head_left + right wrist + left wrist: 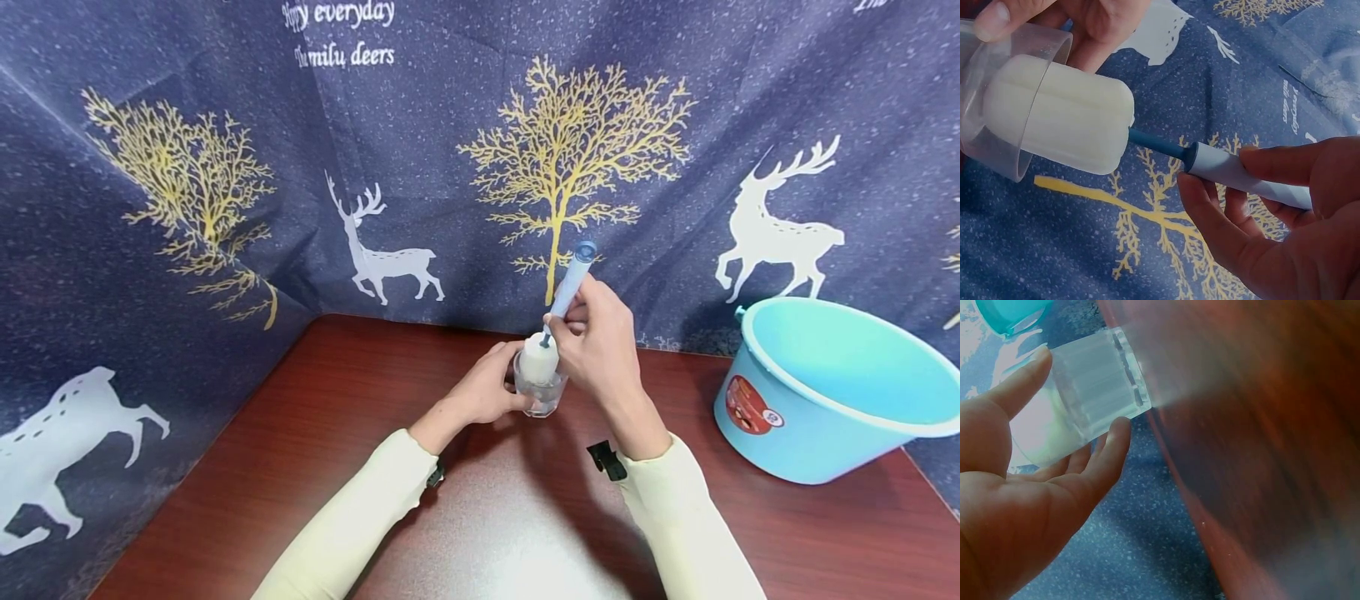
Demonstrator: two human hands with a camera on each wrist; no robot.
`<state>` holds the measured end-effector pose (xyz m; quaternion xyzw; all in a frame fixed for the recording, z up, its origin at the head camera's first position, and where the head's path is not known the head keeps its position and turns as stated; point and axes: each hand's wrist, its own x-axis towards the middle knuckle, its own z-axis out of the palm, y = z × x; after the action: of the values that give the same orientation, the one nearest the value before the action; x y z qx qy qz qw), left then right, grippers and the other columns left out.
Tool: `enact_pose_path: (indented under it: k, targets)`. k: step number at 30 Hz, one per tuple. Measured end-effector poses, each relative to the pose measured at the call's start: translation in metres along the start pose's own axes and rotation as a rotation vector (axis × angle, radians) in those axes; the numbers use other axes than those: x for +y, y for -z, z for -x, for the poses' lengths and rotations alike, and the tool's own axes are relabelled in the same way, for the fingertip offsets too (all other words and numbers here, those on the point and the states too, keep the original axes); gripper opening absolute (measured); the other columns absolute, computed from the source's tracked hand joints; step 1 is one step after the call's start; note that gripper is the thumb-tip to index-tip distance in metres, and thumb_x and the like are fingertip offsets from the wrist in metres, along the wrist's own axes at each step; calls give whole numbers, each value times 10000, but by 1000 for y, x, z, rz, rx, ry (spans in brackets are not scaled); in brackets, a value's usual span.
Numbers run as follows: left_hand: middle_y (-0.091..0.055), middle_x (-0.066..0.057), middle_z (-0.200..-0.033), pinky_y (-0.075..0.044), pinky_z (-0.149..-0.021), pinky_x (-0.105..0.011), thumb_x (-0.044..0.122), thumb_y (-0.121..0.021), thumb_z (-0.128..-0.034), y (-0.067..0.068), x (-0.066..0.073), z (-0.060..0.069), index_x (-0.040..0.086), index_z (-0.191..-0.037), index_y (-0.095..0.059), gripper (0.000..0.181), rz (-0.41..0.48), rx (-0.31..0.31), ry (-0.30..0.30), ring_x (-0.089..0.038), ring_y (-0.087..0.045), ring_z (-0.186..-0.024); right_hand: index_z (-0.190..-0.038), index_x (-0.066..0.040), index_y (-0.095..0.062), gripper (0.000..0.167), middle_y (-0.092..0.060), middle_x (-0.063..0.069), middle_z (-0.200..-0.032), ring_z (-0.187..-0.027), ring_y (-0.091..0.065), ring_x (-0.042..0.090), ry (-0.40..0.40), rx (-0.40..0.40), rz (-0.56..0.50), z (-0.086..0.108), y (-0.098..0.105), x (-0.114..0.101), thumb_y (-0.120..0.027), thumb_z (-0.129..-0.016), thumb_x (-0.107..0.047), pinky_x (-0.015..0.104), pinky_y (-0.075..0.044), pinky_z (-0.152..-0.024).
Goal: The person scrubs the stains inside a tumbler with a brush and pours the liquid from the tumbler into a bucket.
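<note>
Holding a clear cup [543, 402] in the left hand [491, 387], with thumb and fingers curved round opposite sides of its wall. Gripping a sponge brush [567, 293] in the right hand [603, 342], with thumb and fingertips pinched closed on its pale blue handle [1219, 165] just above the cup. Shown with the brush's white sponge head [1082, 119] partly inside the cup, jutting from its open end, and joined to the handle by a thin, darker blue rod [1157, 142]. Photographed at a reddish-brown table [315, 417], with contact between it and the cup's base impossible to tell. Accompanied by a light blue bucket [817, 433] well to the right of the cup, and backed, beyond the cup, by a dark blue cloth [435, 150] printed with white deer [393, 262] and gold trees [556, 217].
</note>
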<state>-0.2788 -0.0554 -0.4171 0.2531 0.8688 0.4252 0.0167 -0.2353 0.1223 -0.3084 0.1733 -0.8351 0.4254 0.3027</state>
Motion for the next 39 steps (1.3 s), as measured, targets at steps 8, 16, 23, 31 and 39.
enact_pose_path:
  k: [8, 16, 23, 31, 39]
  targets:
    - [-544, -122, -1349, -607, -947, -326, 102, -924, -823, 0, 1, 0, 62, -1571, -442, 891, 29, -11, 20, -229, -660, -1150, -1013, -11, -642, 208, -620, 142, -933, -865, -732, 281, 6, 5, 0, 0, 0, 0, -796, -879, 30, 369, -654, -774]
    - [-535, -117, -1375, -597, -920, -259, 85, -914, -831, 0, 2, 0, 68, -1574, -434, 885, 43, -19, 34, -217, -665, -1159, -1018, -9, -638, 213, -620, 143, -936, -871, -735, 282, 24, 16, 17, 0, 1, 0, -794, -879, 33, 378, -654, -775]
    - [-531, -131, -1375, -607, -933, -297, 84, -914, -830, 1, 3, 1, 59, -1567, -438, 878, 52, -19, 30, -231, -659, -1172, -1018, -10, -638, 221, -621, 140, -930, -856, -737, 279, 39, 23, 40, 0, 1, 0, -794, -867, 29, 378, -653, -752]
    - [-529, -136, -1382, -608, -940, -307, 79, -914, -828, 0, 3, 1, 39, -1561, -438, 875, 57, -20, 37, -241, -661, -1175, -1030, -6, -647, 243, -625, 135, -905, -828, -728, 274, 37, 20, 44, -1, 2, 3, -779, -834, 50, 368, -656, -738]
    - [-541, -145, -1337, -614, -950, -354, 86, -926, -812, 0, 3, 1, 29, -1530, -468, 854, 61, -8, 16, -253, -665, -1156, -1068, 0, -654, 268, -644, 135, -902, -825, -723, 270, 14, -15, 31, -1, 1, 6, -773, -833, 50, 375, -658, -734]
